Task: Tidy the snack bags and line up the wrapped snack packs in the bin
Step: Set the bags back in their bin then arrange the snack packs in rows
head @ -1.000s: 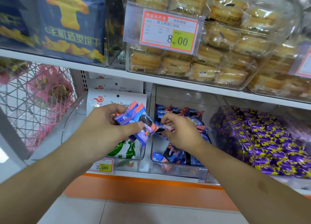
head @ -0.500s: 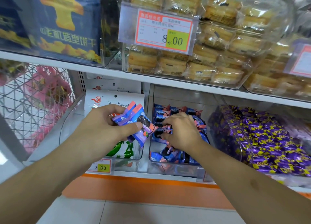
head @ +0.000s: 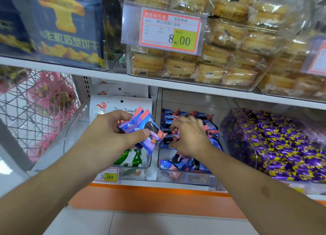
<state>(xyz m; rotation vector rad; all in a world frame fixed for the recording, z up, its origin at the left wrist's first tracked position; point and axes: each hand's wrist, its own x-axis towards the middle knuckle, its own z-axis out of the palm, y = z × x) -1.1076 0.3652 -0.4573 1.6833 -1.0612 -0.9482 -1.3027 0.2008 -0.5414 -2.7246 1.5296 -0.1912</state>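
Observation:
My left hand (head: 112, 131) grips a small stack of blue-and-pink wrapped snack packs (head: 143, 129) in front of the white snack bags (head: 112, 106). My right hand (head: 189, 136) reaches into the clear bin (head: 176, 172) on the lower shelf, fingers pinched on wrapped packs (head: 172, 138) near the bin's left side. More blue packs (head: 178, 162) lie loose at the bin's front and stand in a row at its back (head: 185, 114).
A clear bin of purple wrapped candies (head: 282, 143) sits to the right. Bread packs (head: 220, 58) and a price tag (head: 170, 30) fill the upper shelf. A wire basket (head: 35, 111) stands at left. An orange base strip (head: 150, 199) runs below the shelf.
My right hand has moved from beside the held stack deeper into the bin onto the packs there. The left hand has kept its stack almost still.

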